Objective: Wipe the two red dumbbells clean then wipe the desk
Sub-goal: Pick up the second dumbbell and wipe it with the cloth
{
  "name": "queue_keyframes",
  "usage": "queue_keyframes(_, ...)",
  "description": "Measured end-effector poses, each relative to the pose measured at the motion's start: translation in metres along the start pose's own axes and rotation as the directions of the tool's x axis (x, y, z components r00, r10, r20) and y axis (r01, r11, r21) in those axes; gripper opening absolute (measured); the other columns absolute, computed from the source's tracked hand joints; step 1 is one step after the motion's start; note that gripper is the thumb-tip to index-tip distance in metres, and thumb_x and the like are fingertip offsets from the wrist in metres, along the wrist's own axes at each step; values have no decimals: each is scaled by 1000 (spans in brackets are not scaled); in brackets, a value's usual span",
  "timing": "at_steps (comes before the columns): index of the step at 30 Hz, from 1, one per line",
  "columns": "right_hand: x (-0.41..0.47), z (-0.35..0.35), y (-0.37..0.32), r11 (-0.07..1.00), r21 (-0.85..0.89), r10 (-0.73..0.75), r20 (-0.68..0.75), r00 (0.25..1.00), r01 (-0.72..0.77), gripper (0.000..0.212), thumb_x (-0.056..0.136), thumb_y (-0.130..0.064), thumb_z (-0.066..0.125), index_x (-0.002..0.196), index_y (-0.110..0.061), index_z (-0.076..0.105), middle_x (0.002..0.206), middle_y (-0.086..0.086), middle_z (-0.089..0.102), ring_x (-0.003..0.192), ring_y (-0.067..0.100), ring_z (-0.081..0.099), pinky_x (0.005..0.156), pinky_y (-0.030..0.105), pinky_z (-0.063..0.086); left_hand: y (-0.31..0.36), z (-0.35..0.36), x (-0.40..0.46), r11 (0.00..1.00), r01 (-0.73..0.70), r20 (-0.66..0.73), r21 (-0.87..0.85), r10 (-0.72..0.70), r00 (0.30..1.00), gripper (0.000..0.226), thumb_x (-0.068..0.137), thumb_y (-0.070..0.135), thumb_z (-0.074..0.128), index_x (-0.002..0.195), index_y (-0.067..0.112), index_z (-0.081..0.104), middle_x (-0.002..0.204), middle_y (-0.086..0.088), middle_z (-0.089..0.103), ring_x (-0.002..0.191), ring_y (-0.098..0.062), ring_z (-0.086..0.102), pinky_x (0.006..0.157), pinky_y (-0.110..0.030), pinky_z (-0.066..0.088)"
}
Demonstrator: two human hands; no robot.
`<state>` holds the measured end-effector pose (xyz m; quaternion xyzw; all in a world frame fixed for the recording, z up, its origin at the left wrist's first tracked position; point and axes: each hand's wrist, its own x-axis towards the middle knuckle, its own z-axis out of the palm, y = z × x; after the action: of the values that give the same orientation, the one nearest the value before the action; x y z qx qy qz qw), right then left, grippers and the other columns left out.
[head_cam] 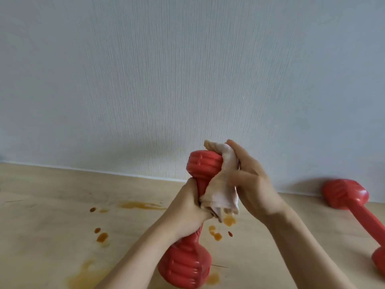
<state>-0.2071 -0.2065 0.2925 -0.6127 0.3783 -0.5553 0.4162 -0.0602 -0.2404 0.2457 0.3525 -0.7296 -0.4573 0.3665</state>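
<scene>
A red dumbbell is held upright and slightly tilted above the wooden desk, its lower head near the front. My left hand grips its handle. My right hand presses a stained white cloth against the upper head and handle. A second red dumbbell lies on the desk at the right, by the wall.
Orange-brown spills mark the desk: a streak behind my left hand, drops to the left, blots under the cloth and a large smear at the front left. A pale wall rises behind the desk.
</scene>
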Motion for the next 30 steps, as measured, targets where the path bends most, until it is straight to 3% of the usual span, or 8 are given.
queue_keyframes(2, -9, -16, 10, 967, -255, 49, 137, 989, -13, 88, 75, 0, 59, 150, -19, 17, 147, -12, 41, 135, 3, 38, 113, 30, 30, -4, -1, 1, 999, 41, 13, -30, -40, 999, 42, 63, 12, 76, 99, 13, 53, 88, -9, 66, 77, -13, 60, 73, -37, 52)
queue_keyframes(5, -15, -18, 24, 913, -406, 67, 66, 996, -34, 104, 78, -25, 74, 149, -29, -2, 151, -23, 20, 138, -10, 20, 115, 23, 20, 2, 0, -3, 999, 41, 9, -16, -40, 999, 48, 60, 25, 75, 104, 20, 56, 96, -5, 69, 92, -19, 66, 84, -46, 53)
queue_keyframes(9, -9, 1, 36, 891, -455, -44, -91, 995, -2, 98, 78, -42, 72, 145, -29, 2, 152, -13, 23, 139, -4, 22, 114, 16, 19, 13, 8, -4, 989, -138, 50, 52, 136, 989, 48, 74, -3, 61, 112, 26, 62, 96, -1, 70, 91, -16, 67, 82, -41, 54)
queue_keyframes(14, 2, 27, 33, 886, -464, -139, -220, 966, 22, 75, 71, -50, 75, 123, -55, 21, 137, -20, 33, 128, -12, 30, 97, -1, 26, 6, 14, -6, 994, -109, -53, 16, 109, 993, 34, 84, 6, 65, 113, 21, 57, 89, 29, 53, 77, 19, 53, 74, -3, 44)
queue_keyframes(17, 5, 34, 34, 867, -497, -180, -252, 951, 33, 73, 74, -34, 77, 127, -45, 28, 129, -25, 32, 120, -17, 30, 91, -4, 26, 13, 15, -9, 989, -78, -75, 123, 88, 993, 17, 80, 12, 67, 66, 18, 59, 46, 11, 49, 41, 4, 44, 46, -9, 39)
queue_keyframes(22, 2, 31, 38, 874, -482, -229, -286, 931, 67, 67, 75, -46, 71, 130, -42, 33, 133, -17, 40, 125, -3, 39, 98, 13, 36, -3, 19, -4, 992, -105, -34, -70, 103, 994, 29, 66, 24, 68, 86, 43, 62, 67, 9, 64, 61, 1, 59, 61, -21, 47)
queue_keyframes(26, -3, 13, 42, 923, -368, -186, -164, 969, 114, 83, 67, -60, 72, 133, -39, 27, 141, -17, 42, 132, 1, 39, 107, 18, 34, -14, 15, 3, 998, -66, -33, 9, 66, 997, 44, 64, 25, 63, 105, 9, 59, 87, -12, 67, 72, -18, 65, 60, -36, 52)
queue_keyframes(30, 3, 15, 44, 936, -341, -149, -163, 975, 86, 81, 60, -60, 77, 125, -46, 31, 137, -22, 44, 129, -4, 41, 106, 17, 35, -18, 20, 6, 998, -57, -80, -40, 54, 995, 48, 73, 8, 60, 119, 16, 54, 105, -5, 65, 91, -15, 67, 77, -44, 55)
